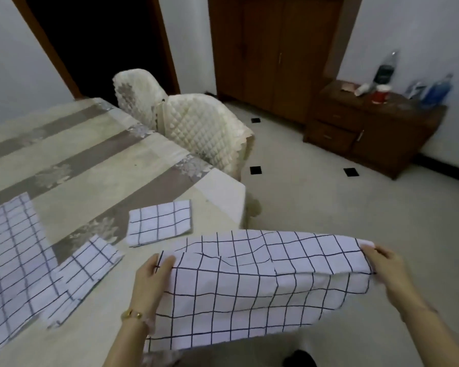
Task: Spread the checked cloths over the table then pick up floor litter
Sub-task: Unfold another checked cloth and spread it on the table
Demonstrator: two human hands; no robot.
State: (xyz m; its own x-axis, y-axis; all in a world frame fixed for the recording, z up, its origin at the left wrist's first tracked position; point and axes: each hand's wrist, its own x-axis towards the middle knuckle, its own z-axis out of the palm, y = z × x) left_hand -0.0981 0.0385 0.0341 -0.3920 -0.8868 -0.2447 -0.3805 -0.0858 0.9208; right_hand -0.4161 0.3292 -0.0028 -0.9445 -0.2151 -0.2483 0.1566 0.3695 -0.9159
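checked cloth (pixel 249 287) | held off the table (pixel 143 160) corner, long axis left-right | left hand (pixel 154 274), right hand (pixel 387 263) pinched on opposite ends | table lies leftward, left hand nearer

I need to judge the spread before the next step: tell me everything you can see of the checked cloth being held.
The held checked cloth is white with thin dark grid lines and looks like soft woven fabric. It is partly unfolded, with a doubled layer along the top and creases showing. The left hand pinches its left edge and the right hand its right corner. It is stretched between them in the air, over the table's near corner, lower edge hanging.
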